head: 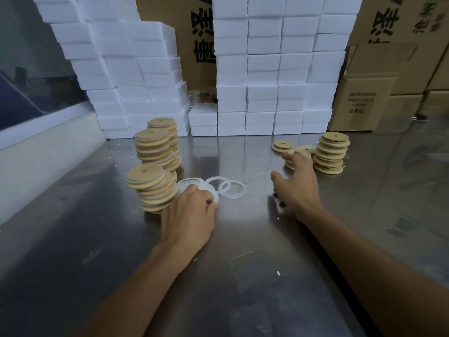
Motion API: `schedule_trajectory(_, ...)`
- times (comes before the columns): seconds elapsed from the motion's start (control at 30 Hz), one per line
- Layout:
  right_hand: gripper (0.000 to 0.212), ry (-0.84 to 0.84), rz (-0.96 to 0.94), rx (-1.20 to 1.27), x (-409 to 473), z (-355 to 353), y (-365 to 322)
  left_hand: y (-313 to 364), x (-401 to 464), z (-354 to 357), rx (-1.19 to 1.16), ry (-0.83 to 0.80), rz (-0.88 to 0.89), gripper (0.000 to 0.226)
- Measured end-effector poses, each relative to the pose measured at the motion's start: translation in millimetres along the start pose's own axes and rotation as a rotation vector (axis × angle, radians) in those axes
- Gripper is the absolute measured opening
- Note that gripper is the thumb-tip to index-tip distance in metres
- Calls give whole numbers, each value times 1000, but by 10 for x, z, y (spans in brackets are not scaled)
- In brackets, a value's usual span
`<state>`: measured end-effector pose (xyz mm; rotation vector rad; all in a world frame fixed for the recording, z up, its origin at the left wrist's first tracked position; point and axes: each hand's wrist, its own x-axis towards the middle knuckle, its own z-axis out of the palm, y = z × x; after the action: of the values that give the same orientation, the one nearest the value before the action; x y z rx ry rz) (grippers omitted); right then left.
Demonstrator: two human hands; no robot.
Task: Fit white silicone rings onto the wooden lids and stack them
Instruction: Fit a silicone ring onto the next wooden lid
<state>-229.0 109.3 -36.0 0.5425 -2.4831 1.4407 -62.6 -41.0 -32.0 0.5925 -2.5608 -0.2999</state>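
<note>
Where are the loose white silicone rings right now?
In the head view, the loose white silicone rings lie flat on the steel table, left of centre, beside the nearest stack of wooden lids, with the left hand on them.

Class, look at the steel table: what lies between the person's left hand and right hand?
In the head view, only bare steel table separates the left hand and right hand; the white rings lie just behind it.

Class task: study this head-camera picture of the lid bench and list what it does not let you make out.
- Left hand: its fingertips, hidden behind its own knuckles at the silicone rings.
- Lid under the right hand: mostly covered by that hand.
- Cardboard boxes: small print too blurred to read.
</note>
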Motion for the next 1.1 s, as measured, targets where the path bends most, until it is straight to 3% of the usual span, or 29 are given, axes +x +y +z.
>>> schedule_trajectory(0.27,67,-54,-6,-329,361,68,123,-2,16,8,70,1,17,15)
schedule_trajectory(0.4,60,-56,11,-494,489,107,144,8,11,3,37,14,27,9)
schedule_trajectory(0.6,44,-14,12,-654,540,158,141,37,-7,-69,-117,178,65,13)
schedule_trajectory(0.8,38,17,26,-675,545,172,157,70,-6,-35,-303,240,154,27)
schedule_trajectory(0.93,34,46,-32,-632,518,171,182,33,23,8,-346,292,223,15)
schedule_trajectory(1.1,25,-6,-170,-366,449,120,162,-31,79,38,-467,286,172,12)
